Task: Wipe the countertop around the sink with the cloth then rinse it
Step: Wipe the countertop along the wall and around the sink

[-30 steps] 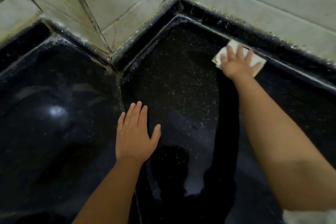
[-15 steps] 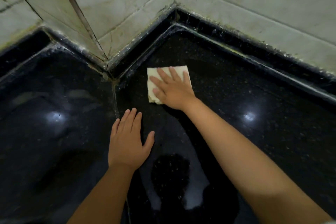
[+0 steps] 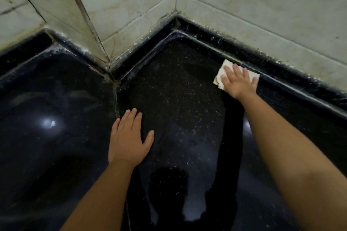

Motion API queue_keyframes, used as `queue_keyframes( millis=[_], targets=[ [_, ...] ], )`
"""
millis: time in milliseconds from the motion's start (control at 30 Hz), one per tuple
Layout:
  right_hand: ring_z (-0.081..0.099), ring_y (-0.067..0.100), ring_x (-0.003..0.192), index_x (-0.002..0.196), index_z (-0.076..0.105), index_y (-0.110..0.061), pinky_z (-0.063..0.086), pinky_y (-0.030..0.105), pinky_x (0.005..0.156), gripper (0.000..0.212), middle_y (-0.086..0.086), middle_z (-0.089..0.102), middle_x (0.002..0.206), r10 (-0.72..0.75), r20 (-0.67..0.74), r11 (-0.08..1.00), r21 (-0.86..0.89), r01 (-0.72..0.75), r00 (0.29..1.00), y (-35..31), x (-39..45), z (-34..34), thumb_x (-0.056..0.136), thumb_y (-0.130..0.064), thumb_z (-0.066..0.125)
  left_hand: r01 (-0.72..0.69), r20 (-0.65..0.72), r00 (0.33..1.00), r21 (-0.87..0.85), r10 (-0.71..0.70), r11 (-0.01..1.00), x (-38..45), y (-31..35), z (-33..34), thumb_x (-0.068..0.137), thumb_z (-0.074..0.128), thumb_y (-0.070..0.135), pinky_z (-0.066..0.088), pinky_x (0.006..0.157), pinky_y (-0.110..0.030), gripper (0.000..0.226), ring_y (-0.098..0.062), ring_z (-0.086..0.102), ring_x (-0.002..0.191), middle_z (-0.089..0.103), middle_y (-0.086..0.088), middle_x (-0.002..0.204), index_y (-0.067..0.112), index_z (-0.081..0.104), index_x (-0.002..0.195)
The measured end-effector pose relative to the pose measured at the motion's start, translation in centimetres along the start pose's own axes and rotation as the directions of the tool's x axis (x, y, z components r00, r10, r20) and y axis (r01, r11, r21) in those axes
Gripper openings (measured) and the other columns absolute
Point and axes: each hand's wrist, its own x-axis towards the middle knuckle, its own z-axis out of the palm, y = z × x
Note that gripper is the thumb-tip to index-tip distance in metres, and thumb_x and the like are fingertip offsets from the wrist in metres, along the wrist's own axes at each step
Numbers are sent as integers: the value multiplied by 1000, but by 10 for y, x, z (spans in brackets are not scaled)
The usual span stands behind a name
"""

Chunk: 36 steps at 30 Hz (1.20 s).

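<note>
black countertop point(image 3: 178, 110), cloth point(image 3: 219, 76), hands flat

The left hand point(image 3: 129, 140) is laid flat, palm down, fingers together and pointing away, the thumb spread to the right; its bare forearm is extended from the lower edge. The right hand point(image 3: 238, 82) is stretched farther forward on a straightened bare arm, palm down with the fingers point(image 3: 229, 71) splayed and pressed flat on the cloth point(image 3: 219, 78). The two hands are held well apart
</note>
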Motion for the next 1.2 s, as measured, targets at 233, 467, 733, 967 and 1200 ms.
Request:
queue_keyframes(
  millis=[233, 467, 733, 967, 1200],
  targets=[
    [-15, 22, 144, 147, 2, -38, -10, 51, 112, 50, -7, -13, 157, -39, 42, 998, -53, 41, 998, 1, -80, 30, 99, -44, 15, -13, -8, 1000, 5, 13, 1000, -2, 1, -2, 95, 35, 43, 2, 114, -34, 61, -17, 6, 143, 14, -5, 155, 10, 22, 145],
    [-29, 11, 134, 146, -2, -39, -22, 45, 109, 77, -13, -23, 151, -318, 95, 939, -106, 327, 943, -39, -192, 83, 76, -63, -23, -64, -109, 992, 6, 65, 998, -10, 7, -6, 96, 37, 36, 5, 114, -36, 54, -19, 7, 143, 14, -7, 155, 10, 30, 142],
    [-7, 17, 145, 145, 15, -42, 3, 45, 109, 47, -9, 8, 157, -570, -95, 801, -283, 527, 816, -2, -307, 142, 98, -47, 6, -326, -305, 905, -51, 296, 944, -72, 0, -23, 78, 53, 13, 48, 84, -50, 26, -38, 62, 103, 63, -23, 111, -2, 68, 94],
    [17, 25, 140, 145, 22, -26, 4, 46, 105, 69, -1, 30, 149, -432, 34, 862, -278, 424, 901, -29, -344, 141, 92, -56, -10, -266, -304, 922, -53, 238, 962, -215, -55, -16, 79, 41, 23, 45, 89, -50, 39, -26, 44, 116, 62, -18, 118, 5, 69, 99],
    [-19, 19, 142, 145, 0, -40, -14, 49, 111, 108, -14, -16, 153, -640, 246, 677, -269, 685, 728, -120, -360, 154, 51, -71, -43, 194, -298, 928, -126, -224, 973, -344, -110, -12, 80, 39, 30, 41, 87, -58, 45, -28, 36, 121, 58, -20, 123, 6, 65, 109]
  ],
)
